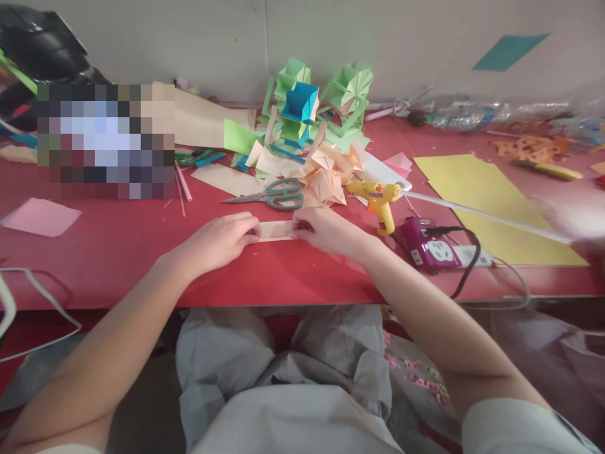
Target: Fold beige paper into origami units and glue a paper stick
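A narrow folded strip of pale paper lies on the red tabletop, between my two hands. My left hand has its fingers closed on the strip's left end. At the right end, my right hand pinches the paper between thumb and fingers. Both hands rest low at the table, and their fingers cover the strip's ends. Just beyond them lie green-handled scissors, blades pointing left. Folded peach paper pieces are heaped behind the scissors.
A yellow glue gun lies right of my hands, near a purple power socket with a black cord. Yellow sheets spread farther right. Green and blue folded paper models stand at the back. A pink sheet lies left.
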Demonstrator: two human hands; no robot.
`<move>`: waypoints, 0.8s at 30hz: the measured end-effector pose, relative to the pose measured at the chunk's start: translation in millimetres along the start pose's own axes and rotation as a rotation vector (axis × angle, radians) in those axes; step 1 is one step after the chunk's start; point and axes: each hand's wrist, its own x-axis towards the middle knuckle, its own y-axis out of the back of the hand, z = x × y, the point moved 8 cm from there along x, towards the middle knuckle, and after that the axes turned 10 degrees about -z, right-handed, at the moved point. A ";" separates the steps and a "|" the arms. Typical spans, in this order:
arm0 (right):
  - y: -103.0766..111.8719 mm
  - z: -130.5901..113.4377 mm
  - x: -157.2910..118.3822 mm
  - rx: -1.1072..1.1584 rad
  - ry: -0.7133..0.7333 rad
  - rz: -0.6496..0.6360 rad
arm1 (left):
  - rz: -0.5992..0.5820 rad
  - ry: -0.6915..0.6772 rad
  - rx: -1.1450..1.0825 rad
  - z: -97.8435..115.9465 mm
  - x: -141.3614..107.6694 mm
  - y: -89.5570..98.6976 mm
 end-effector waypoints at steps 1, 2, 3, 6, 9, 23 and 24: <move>-0.3 -0.5 -0.1 0.003 0.010 0.002 | 0.013 -0.010 0.003 0.5 -0.1 0.2; -0.8 -1.0 -0.2 0.010 0.021 0.001 | 0.023 -0.020 0.005 1.0 -0.4 0.1; -1.3 -1.3 -0.4 0.018 0.033 0.001 | 0.031 -0.029 0.004 1.4 -0.7 -0.2; -2.6 -1.8 -1.4 0.029 0.071 0.005 | 0.050 -0.055 0.006 2.9 -2.1 -1.1; -4.0 -5.1 -3.6 0.015 0.149 0.020 | 0.060 -0.075 0.066 6.1 -3.9 -1.9; -16.7 -31.1 -24.9 -0.461 0.229 0.015 | 0.158 -0.153 0.491 33.9 -20.7 -6.8; -16.7 -31.0 -25.4 -0.464 0.228 0.010 | 0.157 -0.152 0.497 34.7 -21.0 -7.0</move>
